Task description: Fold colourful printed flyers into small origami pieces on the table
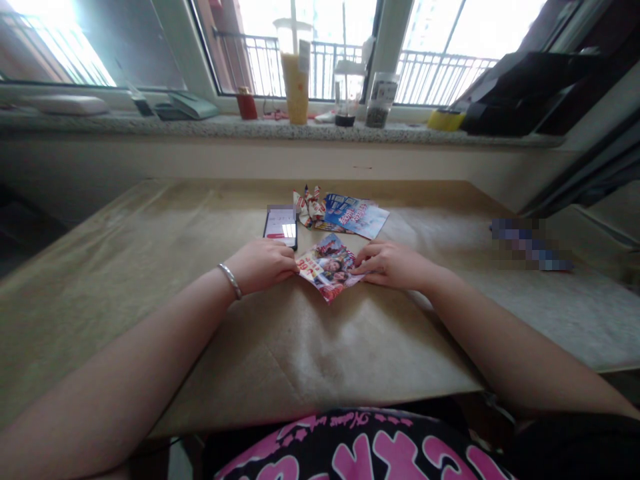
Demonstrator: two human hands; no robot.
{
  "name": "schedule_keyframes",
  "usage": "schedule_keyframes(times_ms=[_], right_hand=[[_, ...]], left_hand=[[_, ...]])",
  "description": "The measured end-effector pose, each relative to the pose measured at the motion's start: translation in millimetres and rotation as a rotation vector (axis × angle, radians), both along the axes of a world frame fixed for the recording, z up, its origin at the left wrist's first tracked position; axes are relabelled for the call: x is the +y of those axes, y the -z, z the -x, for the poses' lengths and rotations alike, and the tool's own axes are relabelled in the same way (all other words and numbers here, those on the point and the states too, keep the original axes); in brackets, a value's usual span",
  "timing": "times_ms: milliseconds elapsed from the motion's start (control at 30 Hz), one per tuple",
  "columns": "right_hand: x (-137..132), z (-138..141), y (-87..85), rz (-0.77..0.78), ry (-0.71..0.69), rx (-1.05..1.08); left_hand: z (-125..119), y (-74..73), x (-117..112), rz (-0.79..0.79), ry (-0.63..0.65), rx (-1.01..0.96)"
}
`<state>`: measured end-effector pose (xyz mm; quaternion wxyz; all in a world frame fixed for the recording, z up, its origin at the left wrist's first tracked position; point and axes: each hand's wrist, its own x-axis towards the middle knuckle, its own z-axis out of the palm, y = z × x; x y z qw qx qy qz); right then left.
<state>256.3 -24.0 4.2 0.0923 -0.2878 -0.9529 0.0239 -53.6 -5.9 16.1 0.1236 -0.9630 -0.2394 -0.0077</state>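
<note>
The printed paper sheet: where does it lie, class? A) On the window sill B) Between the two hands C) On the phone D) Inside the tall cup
B: the printed paper sheet lies between the left hand and the right hand, both touching it.

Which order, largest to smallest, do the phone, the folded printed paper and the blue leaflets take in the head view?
Folded printed paper and blue leaflets look alike, unranked; then the phone.
</note>
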Motion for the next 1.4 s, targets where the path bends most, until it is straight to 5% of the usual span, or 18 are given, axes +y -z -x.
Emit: schedule_keyframes(times_ms=[300,600,800,1033,1400], right_hand=[[-1,3,1.7,-0.073,0.146,-0.005],[-4,23,9.7,0.155,0.584,0.125],[-5,31,10.2,0.191,0.69,0.136],[3,20,15.4,0.319,0.634,0.172],[9,5,19.0,0.44,0.469,0.349]], left_hand=[[-2,-6.5,-4,0.124,-0.227,0.056],[-15,-0.5,-9,0.231,-0.516,-0.066],[-25,4.2,-11,0.265,-0.715,-0.103],[-12,3.3,-2,0.398,-0.691,-0.119],[3,-1.4,2,0.517,-0.478,-0.095]])
